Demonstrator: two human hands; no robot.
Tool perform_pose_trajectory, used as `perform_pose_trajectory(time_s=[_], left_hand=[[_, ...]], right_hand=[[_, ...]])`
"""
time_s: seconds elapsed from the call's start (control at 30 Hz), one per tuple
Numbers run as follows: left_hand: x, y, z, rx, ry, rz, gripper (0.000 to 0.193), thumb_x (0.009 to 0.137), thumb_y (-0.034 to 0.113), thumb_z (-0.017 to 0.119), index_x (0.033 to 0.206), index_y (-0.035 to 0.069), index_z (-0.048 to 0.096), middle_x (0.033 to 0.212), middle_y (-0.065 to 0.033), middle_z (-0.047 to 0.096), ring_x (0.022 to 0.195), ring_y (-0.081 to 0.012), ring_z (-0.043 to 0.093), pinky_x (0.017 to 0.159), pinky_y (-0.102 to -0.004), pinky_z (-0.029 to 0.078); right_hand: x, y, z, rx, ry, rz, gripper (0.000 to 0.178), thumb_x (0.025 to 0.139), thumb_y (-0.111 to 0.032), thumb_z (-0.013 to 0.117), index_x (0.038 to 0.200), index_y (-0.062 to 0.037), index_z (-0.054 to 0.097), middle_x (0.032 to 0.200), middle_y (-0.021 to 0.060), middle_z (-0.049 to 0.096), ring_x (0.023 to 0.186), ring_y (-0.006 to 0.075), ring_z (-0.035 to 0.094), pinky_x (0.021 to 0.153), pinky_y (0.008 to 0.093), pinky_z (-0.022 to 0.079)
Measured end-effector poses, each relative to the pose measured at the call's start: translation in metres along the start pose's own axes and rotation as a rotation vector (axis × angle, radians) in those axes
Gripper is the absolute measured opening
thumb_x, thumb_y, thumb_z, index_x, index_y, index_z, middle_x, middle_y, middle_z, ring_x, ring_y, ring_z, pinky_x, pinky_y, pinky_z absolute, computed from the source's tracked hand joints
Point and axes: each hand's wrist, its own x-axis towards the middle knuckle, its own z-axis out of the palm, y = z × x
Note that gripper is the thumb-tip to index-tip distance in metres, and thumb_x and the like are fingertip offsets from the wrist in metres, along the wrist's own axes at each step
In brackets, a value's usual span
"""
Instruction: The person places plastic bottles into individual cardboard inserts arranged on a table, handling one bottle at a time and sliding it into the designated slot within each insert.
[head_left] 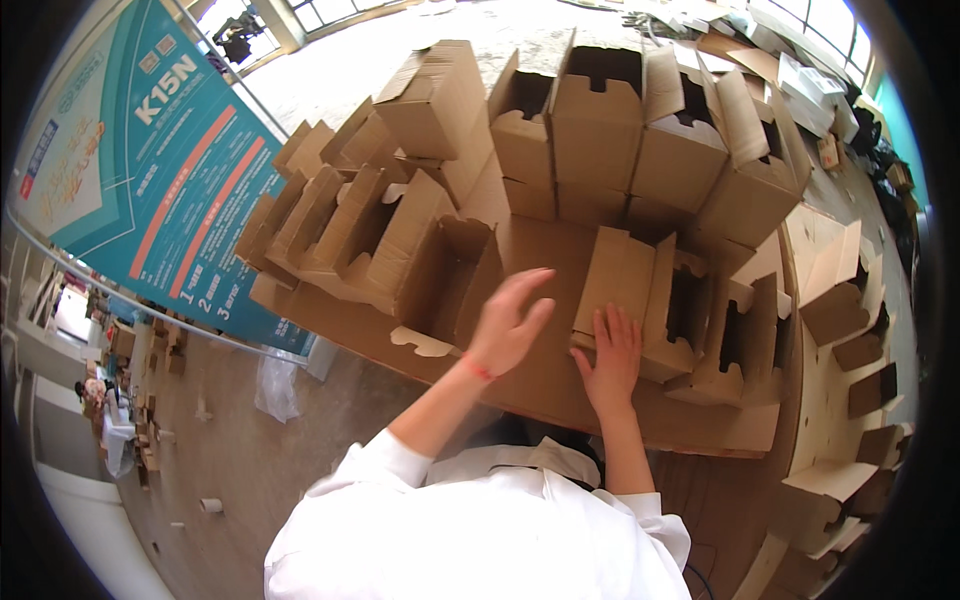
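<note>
My right hand lies flat with its fingers spread on the near end of a closed brown cardboard box. Left of it, my left hand is raised above the cardboard-covered table, fingers apart and holding nothing. An open cardboard box stands just left of that hand. Right of the closed box are two open boxes: the nearer one has its flaps up, and another stands at the table's right side. What the open boxes contain is too dark to make out.
Several open boxes form a stacked row at the back. More open boxes line the left, with a closed box on top behind them. A teal banner stands at far left. Along the right runs a wooden surface bearing more boxes.
</note>
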Motion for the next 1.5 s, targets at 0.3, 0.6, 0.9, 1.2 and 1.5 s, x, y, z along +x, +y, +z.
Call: perform_pose_trajectory(time_s=[0.3, 0.6, 0.9, 1.2, 1.5], left_hand=[[-0.060, -0.051, -0.129, 0.521, 0.263, -0.337, 0.037, 0.085, 0.015, 0.062, 0.119, 0.001, 0.057, 0.108, -0.0180, 0.063, 0.101, -0.0343, 0.061, 0.087, -0.0400, 0.048], [-0.058, -0.054, -0.122, 0.166, 0.065, -0.275, 0.027, 0.089, 0.007, 0.049, 0.112, 0.002, 0.060, 0.105, -0.0204, 0.064, 0.096, -0.0354, 0.063, 0.082, -0.0400, 0.051], [0.007, -0.141, -0.207, 0.545, 0.291, -0.033, 0.028, 0.096, 0.022, 0.049, 0.111, 0.002, 0.061, 0.096, -0.0154, 0.063, 0.093, -0.0286, 0.060, 0.083, -0.0361, 0.048], [-0.006, -0.090, -0.221, 0.906, -0.180, -0.069, 0.031, 0.092, 0.034, 0.051, 0.093, 0.009, 0.070, 0.093, -0.0139, 0.064, 0.096, -0.0297, 0.058, 0.099, -0.0399, 0.035], [-0.007, -0.109, -0.207, 0.977, -0.557, -0.417, 0.021, 0.085, 0.029, 0.058, 0.084, 0.011, 0.069, 0.083, -0.0132, 0.067, 0.084, -0.0319, 0.065, 0.074, -0.0428, 0.053]], right_hand=[[0.020, -0.120, 0.024, 0.430, 0.037, -0.176, 0.079, 0.078, -0.033, 0.073, 0.142, -0.0066, 0.036, 0.146, 0.0158, 0.035, 0.139, 0.0342, 0.026, 0.114, 0.0468, 0.020], [0.039, -0.126, 0.046, 0.504, -0.176, 0.287, 0.064, 0.089, -0.011, 0.048, 0.148, -0.0066, 0.023, 0.137, 0.0237, 0.044, 0.109, 0.0426, 0.055, 0.091, 0.0455, 0.047], [0.030, -0.103, 0.043, 0.316, 0.018, 0.269, 0.053, 0.092, -0.008, 0.043, 0.144, -0.0043, 0.031, 0.128, 0.0245, 0.051, 0.109, 0.0403, 0.056, 0.091, 0.0437, 0.047], [0.026, -0.099, 0.050, 0.345, 0.043, 0.280, 0.047, 0.094, -0.009, 0.042, 0.140, 0.0016, 0.036, 0.128, 0.0255, 0.053, 0.114, 0.0394, 0.054, 0.095, 0.0414, 0.045], [0.025, -0.095, 0.053, 0.320, 0.052, 0.247, 0.046, 0.094, -0.008, 0.042, 0.138, 0.0019, 0.038, 0.129, 0.0256, 0.052, 0.114, 0.0396, 0.054, 0.095, 0.0413, 0.045]])
